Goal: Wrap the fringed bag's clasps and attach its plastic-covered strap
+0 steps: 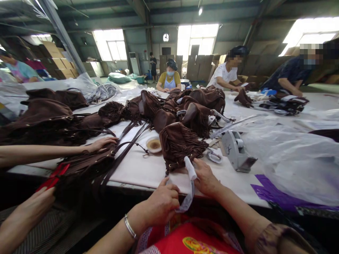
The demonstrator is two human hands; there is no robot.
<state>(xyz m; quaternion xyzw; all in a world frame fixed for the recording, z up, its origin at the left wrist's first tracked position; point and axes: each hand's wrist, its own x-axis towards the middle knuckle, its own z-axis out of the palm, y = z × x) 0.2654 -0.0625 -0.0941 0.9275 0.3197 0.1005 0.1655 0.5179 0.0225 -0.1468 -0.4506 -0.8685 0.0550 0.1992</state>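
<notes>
A brown fringed suede bag (180,143) lies on the table's near edge in front of me. A strap wrapped in clear plastic (187,201) hangs in a curve over the edge, with a rolled white wrap (190,168) at its upper part. Closed around the strap near the bag's lower left corner is my left hand (162,201), a silver bangle on its wrist. My right hand (206,178) is closed at the white wrap, its fingertips beside the bag's rim; part of its grip is hidden.
A tape dispenser (235,151) stands to the right, near crumpled plastic sheeting (288,155). Several brown bags (196,113) are heaped ahead. A round dish (153,145) sits left of my bag. At left, a co-worker's hands handle another bag (87,162) and red-handled scissors (54,176). Others work across the table.
</notes>
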